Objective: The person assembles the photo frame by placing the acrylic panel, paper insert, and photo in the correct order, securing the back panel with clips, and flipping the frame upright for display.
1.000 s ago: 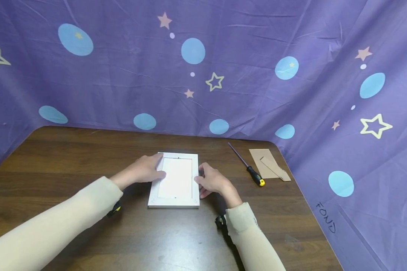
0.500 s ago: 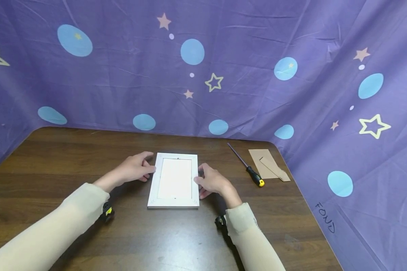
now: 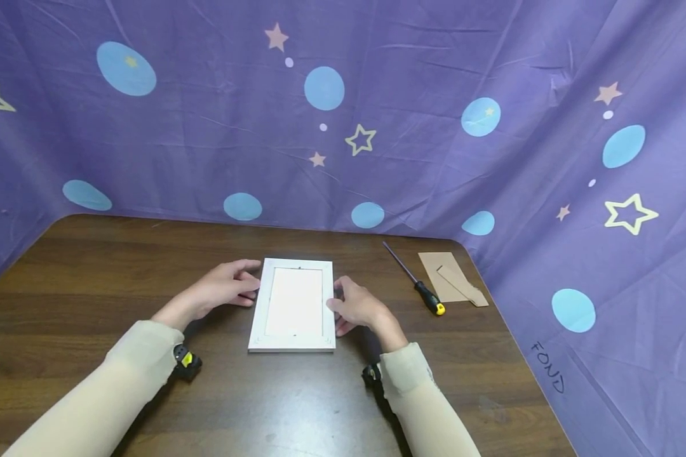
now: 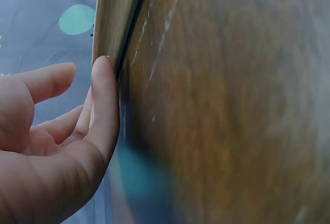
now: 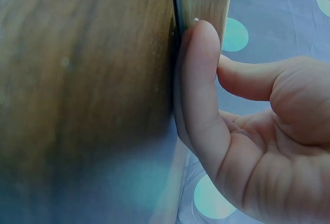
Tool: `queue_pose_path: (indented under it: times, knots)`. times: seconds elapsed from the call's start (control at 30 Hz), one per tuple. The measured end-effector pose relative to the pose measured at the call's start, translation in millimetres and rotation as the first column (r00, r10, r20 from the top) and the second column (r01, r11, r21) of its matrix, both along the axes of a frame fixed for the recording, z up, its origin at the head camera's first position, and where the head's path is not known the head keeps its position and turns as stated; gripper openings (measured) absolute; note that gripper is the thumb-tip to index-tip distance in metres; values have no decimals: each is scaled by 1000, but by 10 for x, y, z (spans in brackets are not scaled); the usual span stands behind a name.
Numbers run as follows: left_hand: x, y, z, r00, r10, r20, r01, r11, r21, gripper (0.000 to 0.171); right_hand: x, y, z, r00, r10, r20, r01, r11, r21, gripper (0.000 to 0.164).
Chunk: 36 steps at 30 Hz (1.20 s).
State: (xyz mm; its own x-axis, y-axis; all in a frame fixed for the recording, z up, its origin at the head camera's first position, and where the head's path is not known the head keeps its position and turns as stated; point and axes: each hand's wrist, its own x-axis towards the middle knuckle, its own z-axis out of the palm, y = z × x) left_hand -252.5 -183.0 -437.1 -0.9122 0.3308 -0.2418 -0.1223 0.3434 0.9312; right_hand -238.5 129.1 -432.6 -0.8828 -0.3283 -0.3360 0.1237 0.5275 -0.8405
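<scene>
A white picture frame [image 3: 295, 303] lies flat on the table, its white rectangular panel facing up inside a raised border. My left hand [image 3: 228, 284] is at its left edge; in the left wrist view a finger [image 4: 104, 95] touches the frame's wooden side [image 4: 114, 20], while the thumb stands apart. At the right edge, my right hand [image 3: 359, 304] holds the frame, thumb on the upper rim and fingers against the side. The right wrist view shows that thumb [image 5: 247, 79] touching the rim and a finger [image 5: 201, 74] along the side. The frame's underside is hidden.
Right of the frame lies a screwdriver [image 3: 429, 297] with a black and yellow handle. Beyond it, a tan board [image 3: 441, 259] has a narrow tan strip [image 3: 463, 284] across it. A purple patterned curtain [image 3: 206, 127] borders the wooden table [image 3: 120, 266].
My left hand has lifted its thumb off the frame's face and moved left to the frame's side. My right hand and the frame have stayed almost still.
</scene>
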Motion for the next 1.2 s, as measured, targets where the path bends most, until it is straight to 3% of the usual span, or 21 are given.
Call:
queue_pose_path:
  times: [0.23,0.43,0.73,0.93,1.2]
  knots:
    - [-6,1,-95,999,-10,30,8,998,69,67,0,2,1,1000,-5,6,5,1000,-4,50]
    - [6,-29,-106,999,-36,34,33,997,64,73,3,-7,-15,1000,-7,0,7,1000,-5,50]
    - [184,19,-46,995,-75,59,73,997,40,80,-3,1,-2,1000,-13,-1,13,1000,5,49]
    - [306,27,-37,992,-103,77,98,992,75,85,6,9,1,1000,-11,-5,11,1000,13,50]
    - [370,15,-35,992,-97,87,90,993,77,86,12,8,-2,1000,-1,-2,1,1000,11,50]
